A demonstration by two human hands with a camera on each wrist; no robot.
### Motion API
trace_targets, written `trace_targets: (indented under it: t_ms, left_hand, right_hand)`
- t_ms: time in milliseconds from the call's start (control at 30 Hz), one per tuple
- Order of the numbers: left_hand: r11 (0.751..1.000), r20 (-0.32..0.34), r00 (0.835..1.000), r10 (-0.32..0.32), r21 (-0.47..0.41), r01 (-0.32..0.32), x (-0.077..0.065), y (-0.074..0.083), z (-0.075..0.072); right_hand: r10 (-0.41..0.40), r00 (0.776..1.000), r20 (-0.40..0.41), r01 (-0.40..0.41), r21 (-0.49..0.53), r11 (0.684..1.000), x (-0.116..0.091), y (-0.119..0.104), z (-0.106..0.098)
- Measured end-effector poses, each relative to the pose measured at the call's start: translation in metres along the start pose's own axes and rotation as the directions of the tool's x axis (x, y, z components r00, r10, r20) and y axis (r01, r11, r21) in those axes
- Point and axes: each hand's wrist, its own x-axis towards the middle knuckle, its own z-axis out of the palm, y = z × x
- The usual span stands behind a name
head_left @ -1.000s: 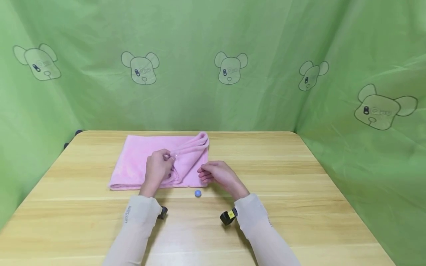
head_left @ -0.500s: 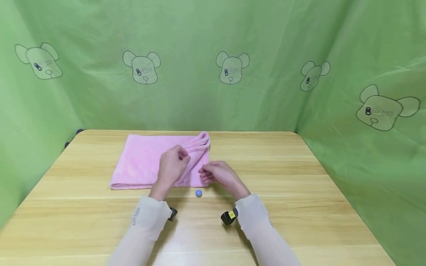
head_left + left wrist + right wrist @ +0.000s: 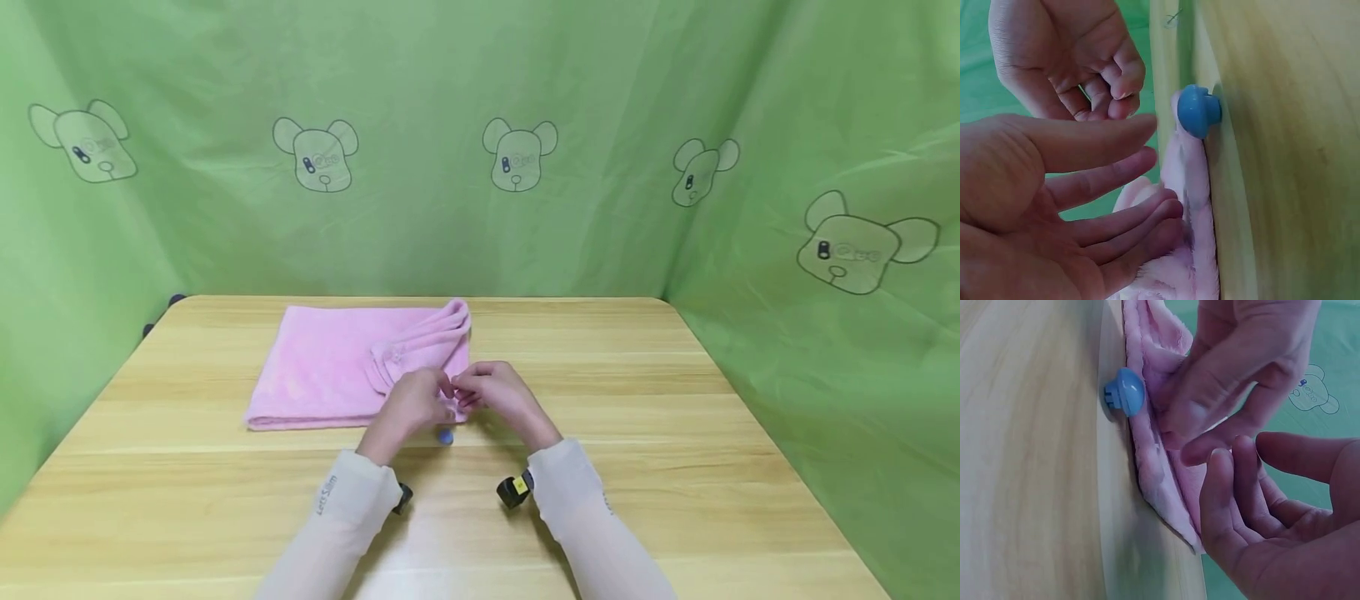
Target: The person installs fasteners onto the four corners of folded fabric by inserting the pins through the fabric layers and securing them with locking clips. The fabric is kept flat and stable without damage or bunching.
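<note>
A pink plush cloth (image 3: 322, 350) lies folded on the table, its right part turned over into a loose flap with a tiny pale spot. My left hand (image 3: 411, 404) is over the cloth's front right part, fingertips close to the right hand's; in the left wrist view its thumb and fingers are spread with nothing visible between them. My right hand (image 3: 501, 396) hovers at the cloth's right edge, fingers bent, thumb and index tips close together; whether they pinch something small is unclear. A blue mushroom-shaped piece (image 3: 1127, 392) with a short stem stands by the front edge, partly covered in the head view.
The pale wooden table (image 3: 637, 467) extends around the cloth on all sides. Green curtains (image 3: 420, 225) with printed bear heads enclose its back and sides. A black wrist camera (image 3: 512, 492) hangs beside the right sleeve.
My left hand has left the cloth's flap and come right and toward me, up to the right hand. The right hand has stayed almost still. The blue piece has not moved.
</note>
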Motion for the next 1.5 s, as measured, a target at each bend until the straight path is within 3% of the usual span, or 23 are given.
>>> trace_targets:
  t_ms: [167,633,867,1033,1200,1500]
  left_hand:
    - [0.999,0.024,1.0,0.008,0.047,-0.009,-0.001,-0.002,0.004]
    - [0.988,-0.062,0.994,0.087,0.133,-0.078,0.006,-0.012,0.013]
    - [0.998,-0.087,0.996,0.02,0.067,-0.014,0.005,-0.012,0.012]
    - [0.998,-0.144,0.989,0.038,0.045,-0.032,0.005,-0.013,0.007]
    - [0.999,-0.152,0.988,0.039,0.043,-0.033,0.006,-0.013,0.004]
    - [1.0,-0.123,0.992,0.029,0.001,-0.029,0.005,-0.009,0.003]
  right_hand:
    - [-0.001,1.0,0.003,0.001,-0.019,1.0,0.001,0.001,0.001]
    - [0.0,1.0,0.011,0.0,-0.02,1.0,0.001,0.001,0.002]
    - [-0.008,1.0,-0.007,0.008,-0.086,0.996,0.002,0.002,0.003]
    - [-0.028,1.0,-0.013,0.024,-0.241,0.97,0.002,0.003,0.002]
    - [-0.018,1.0,0.008,0.019,-0.334,0.943,0.0,0.005,0.002]
    - [-0.047,0.998,-0.043,0.031,-0.309,0.95,0.002,0.007,0.004]
